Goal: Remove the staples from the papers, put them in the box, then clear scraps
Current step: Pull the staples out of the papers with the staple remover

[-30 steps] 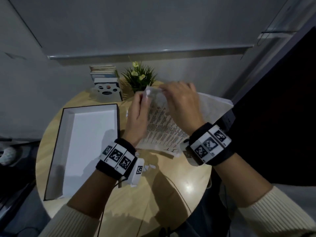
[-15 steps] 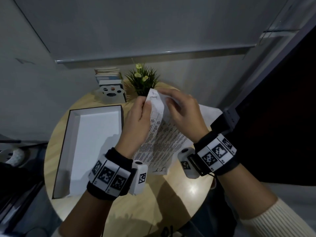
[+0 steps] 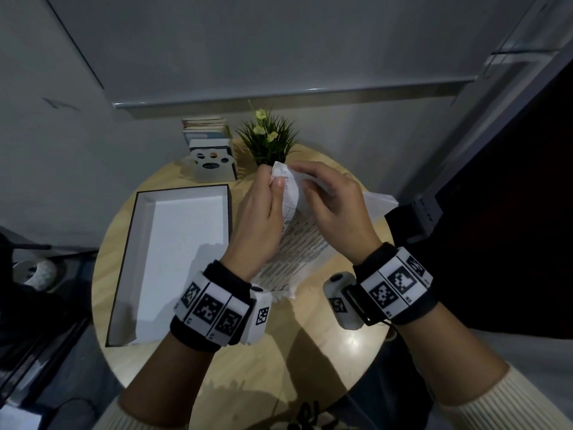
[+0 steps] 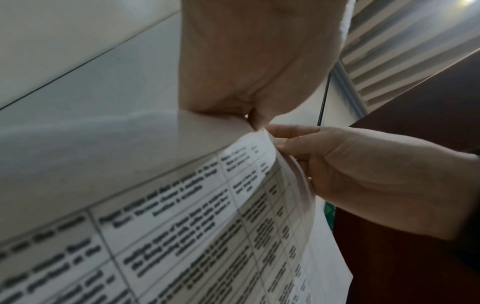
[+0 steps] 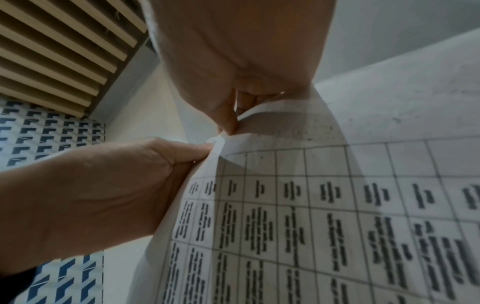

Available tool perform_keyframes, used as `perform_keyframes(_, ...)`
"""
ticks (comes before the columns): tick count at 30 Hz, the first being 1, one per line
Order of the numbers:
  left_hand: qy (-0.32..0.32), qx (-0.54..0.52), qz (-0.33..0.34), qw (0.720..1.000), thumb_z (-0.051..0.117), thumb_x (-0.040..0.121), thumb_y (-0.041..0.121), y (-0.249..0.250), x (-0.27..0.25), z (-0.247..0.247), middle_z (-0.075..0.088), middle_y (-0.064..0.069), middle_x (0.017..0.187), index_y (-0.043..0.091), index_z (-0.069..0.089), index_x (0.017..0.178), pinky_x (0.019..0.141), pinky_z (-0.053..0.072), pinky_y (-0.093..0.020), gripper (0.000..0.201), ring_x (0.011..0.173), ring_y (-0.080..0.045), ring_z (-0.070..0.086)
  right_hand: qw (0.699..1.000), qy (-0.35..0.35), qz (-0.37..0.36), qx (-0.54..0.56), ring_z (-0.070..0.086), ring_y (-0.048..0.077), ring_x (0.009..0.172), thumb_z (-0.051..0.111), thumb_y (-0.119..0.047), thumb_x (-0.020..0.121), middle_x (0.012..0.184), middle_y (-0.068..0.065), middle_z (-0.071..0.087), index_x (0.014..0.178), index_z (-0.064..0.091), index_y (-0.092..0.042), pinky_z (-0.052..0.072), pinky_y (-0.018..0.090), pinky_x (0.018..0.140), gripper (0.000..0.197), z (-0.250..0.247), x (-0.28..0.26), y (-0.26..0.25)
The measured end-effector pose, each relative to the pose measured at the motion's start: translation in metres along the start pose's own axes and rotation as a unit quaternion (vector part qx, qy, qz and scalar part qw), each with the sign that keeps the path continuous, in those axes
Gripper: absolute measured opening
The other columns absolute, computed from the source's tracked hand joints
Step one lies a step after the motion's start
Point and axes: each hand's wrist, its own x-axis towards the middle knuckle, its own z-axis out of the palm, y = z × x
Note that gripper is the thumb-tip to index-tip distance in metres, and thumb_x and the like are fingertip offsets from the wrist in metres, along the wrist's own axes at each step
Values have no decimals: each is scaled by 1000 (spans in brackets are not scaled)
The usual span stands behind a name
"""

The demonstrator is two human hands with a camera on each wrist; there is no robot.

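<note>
A stapled set of printed papers point(image 3: 297, 243) with tables of text is lifted off the round wooden table point(image 3: 310, 361), its top corner raised. My left hand point(image 3: 273, 184) pinches that corner from the left, thumb on the front sheet. My right hand point(image 3: 305, 181) pinches the same corner from the right, thumb and fingers curled on the sheets. In the left wrist view the papers point(image 4: 207, 226) curve under my left hand point(image 4: 255, 121). The right wrist view shows the papers point(image 5: 311, 216) and my right hand point(image 5: 231, 125) at the corner. No staple is visible. The open white box point(image 3: 173, 262) lies left of the papers.
A small green plant point(image 3: 269, 141) and a paw-print holder point(image 3: 214, 162) with books stand at the table's far edge. More loose paper point(image 3: 379, 201) lies under my right hand. A dark cabinet point(image 3: 511, 197) stands to the right.
Both hands have raised the papers' top corner and drawn close together on it. The sheets stand steeper than a second ago. The head view shifted slightly.
</note>
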Motion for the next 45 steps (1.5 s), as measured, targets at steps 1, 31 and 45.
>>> perform_keyframes(1,1,-5,3,1000,28,101,25,0,0,0,57,-11,92,7,45,109,73,44,-41,26,80,-17,54,1000,6,-1,2,66,22,99,45,-17,88,111,0,70,117,63,-19,46,55,86,34,1,0,0)
perform_keyframes(31,51,87,-181,978,45,93,28,-135,-75,-142,61,-22,91,4,56,97,71,43,-31,27,81,-18,56,953,-109,274,-70,63,29,95,47,-10,92,106,12,69,104,63,-10,51,36,81,21,85,16,105)
perform_keyframes(45,26,161,-216,963,36,88,37,-174,-54,-144,63,-19,96,-1,53,101,77,43,-41,43,88,-29,57,822,-410,314,-241,47,32,128,45,-19,92,142,12,46,133,43,-11,40,42,102,42,225,3,152)
